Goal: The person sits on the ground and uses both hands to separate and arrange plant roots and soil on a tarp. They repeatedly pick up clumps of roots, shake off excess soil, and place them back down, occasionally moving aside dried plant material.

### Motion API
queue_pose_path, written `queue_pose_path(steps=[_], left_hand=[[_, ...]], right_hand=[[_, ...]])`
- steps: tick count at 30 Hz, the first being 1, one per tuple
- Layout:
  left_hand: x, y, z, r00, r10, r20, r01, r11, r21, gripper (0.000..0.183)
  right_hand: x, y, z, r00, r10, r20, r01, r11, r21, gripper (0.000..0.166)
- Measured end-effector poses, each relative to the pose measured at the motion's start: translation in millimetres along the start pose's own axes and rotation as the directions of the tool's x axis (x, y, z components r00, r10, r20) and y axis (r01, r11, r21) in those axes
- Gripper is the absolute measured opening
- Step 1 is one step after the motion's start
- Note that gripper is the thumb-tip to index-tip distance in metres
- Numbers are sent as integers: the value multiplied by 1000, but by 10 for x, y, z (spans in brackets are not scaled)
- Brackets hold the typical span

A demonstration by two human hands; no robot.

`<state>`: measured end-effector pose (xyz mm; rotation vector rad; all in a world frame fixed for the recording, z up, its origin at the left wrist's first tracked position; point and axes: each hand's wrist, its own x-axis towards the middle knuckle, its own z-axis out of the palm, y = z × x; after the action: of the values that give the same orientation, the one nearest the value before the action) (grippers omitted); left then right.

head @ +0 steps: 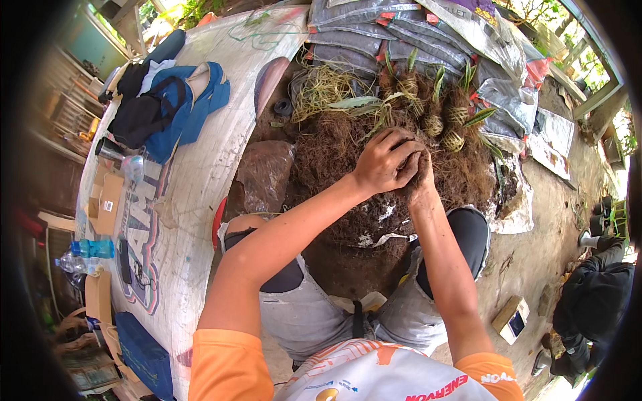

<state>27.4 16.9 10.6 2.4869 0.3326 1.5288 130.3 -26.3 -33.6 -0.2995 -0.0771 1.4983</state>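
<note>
My left hand [385, 161] and my right hand [424, 173] are cupped together above a heap of brown fibre [326, 155]. Between the palms they press a dark, soil-like clump, mostly hidden by the fingers. Both hands are smeared with dirt. Just beyond them, several small plants with pointed green leaves [439, 82] lie in a row. Their fibre-covered root balls [432, 125] are bound with yellowish strips. A tangle of dry strips [326, 92] lies at the heap's far left, with a long pale-green leaf [355, 102] beside it.
Stacked grey sacks [346, 45] stand behind the heap. A clear plastic bag of brown material [265, 175] sits at its left. The long table [200, 165] on the left carries a blue bag [200, 100], bottles and cardboard boxes. A person in dark clothing [592, 295] is at the right, near a phone [516, 323] on a block.
</note>
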Motion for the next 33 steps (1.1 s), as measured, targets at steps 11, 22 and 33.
queue_pose_path(steps=[11, 22, 33], left_hand=[[56, 93, -16, 986, -148, -72, 143, 987, -70, 18], [132, 277, -44, 979, -179, -98, 176, 983, -43, 14], [-201, 15, 44, 982, -171, 77, 166, 984, 60, 23]], right_hand=[[-107, 10, 308, 988, -5, -152, -1, 999, -41, 40], [-81, 29, 254, 979, -172, -108, 131, 941, -313, 39], [-142, 102, 377, 958, -101, -268, 10, 947, -320, 43]])
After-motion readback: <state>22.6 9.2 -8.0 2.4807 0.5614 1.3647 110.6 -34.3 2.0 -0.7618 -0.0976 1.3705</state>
